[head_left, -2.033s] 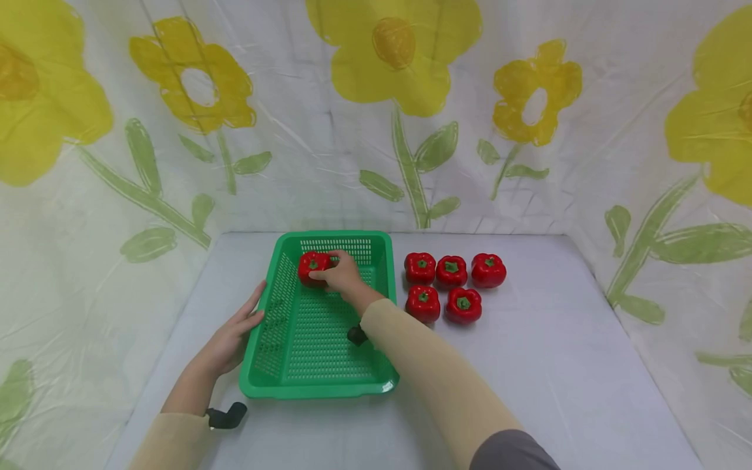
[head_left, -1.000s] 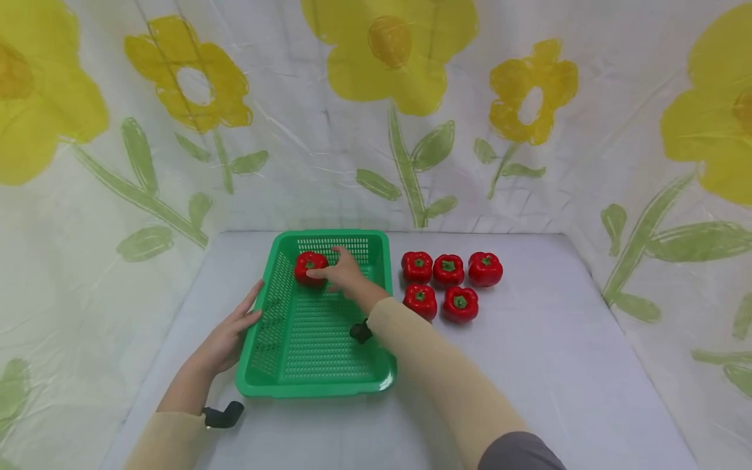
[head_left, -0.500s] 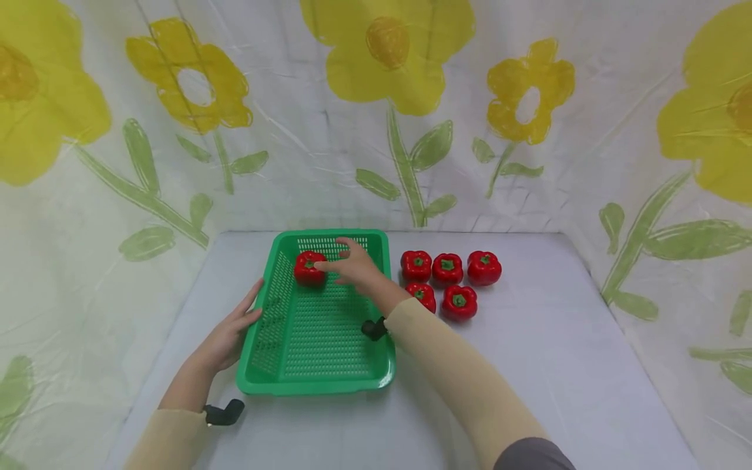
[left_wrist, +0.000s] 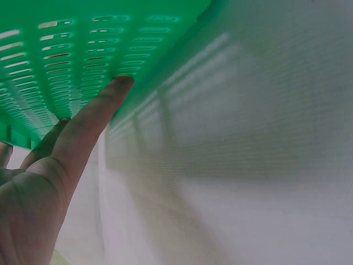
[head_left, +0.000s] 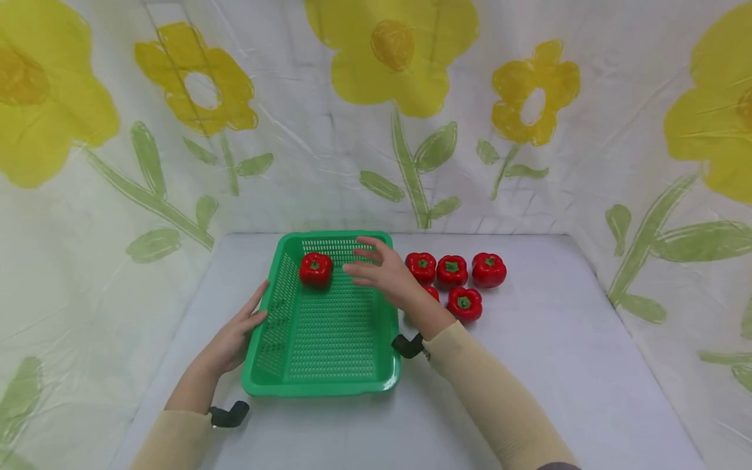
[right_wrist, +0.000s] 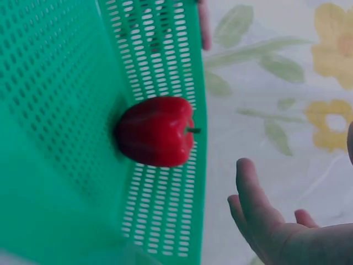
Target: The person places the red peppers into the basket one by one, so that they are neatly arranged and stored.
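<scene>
In the head view a green plastic basket [head_left: 320, 390] with slotted walls stands on the table, left of centre. One red bell pepper [head_left: 316, 270] sits upright in its far left corner, stem up. My left hand [head_left: 232, 339] rests against the basket's left side; in the left wrist view its straight fingers [left_wrist: 91, 121] touch the slotted wall from outside. Over the basket's right rim hovers my right hand [head_left: 384, 271], fingers spread and holding nothing. The right wrist view shows that hand [right_wrist: 276, 226] apart from the pepper [right_wrist: 157, 132].
Several more red bell peppers [head_left: 452, 271] stand in two rows on the white table [head_left: 546, 339], just right of the basket. My right forearm partly covers one of them. A curtain [head_left: 329, 163] printed with yellow flowers hangs behind and at both sides.
My right hand has let go of the pepper in the basket and moved right, up to the basket's right rim. The pepper stays in the far left corner; my left hand keeps its place.
</scene>
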### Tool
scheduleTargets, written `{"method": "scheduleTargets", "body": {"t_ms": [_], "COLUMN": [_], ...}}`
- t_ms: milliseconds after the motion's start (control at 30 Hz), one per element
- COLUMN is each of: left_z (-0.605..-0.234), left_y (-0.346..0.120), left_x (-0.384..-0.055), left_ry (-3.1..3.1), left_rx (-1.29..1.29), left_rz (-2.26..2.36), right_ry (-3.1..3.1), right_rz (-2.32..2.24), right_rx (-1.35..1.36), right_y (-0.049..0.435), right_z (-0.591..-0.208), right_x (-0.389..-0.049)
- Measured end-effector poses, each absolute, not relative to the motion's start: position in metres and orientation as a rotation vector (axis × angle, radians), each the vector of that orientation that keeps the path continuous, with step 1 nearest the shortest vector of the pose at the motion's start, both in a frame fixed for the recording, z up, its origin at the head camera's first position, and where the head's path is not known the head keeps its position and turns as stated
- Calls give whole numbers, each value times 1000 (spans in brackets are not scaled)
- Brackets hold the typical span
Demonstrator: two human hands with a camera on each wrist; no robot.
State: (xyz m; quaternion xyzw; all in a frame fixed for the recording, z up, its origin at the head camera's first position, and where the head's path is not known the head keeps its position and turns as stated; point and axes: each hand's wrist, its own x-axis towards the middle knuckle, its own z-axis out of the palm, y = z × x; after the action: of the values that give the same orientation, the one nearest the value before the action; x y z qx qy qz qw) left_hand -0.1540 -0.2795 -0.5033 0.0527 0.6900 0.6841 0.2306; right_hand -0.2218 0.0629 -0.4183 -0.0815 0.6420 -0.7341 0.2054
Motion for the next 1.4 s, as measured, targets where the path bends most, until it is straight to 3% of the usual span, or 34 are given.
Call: {"method": "scheduleTargets", "body": {"t_ms": [600,1400], "left_z": [-503,-508], "left_y": [-281,-283], "left_x": [-156,-155], "left_ry": [1927,1921], "left_rx": [143,161], "left_rz": [1848,1871], "right_ry": [1892,2476], "right_rz": [-2101,-1888], "right_rx": [-349,-134], "right_y": [116,202], "right_z": [-397,-415], "right_x": [-189,-147]}}
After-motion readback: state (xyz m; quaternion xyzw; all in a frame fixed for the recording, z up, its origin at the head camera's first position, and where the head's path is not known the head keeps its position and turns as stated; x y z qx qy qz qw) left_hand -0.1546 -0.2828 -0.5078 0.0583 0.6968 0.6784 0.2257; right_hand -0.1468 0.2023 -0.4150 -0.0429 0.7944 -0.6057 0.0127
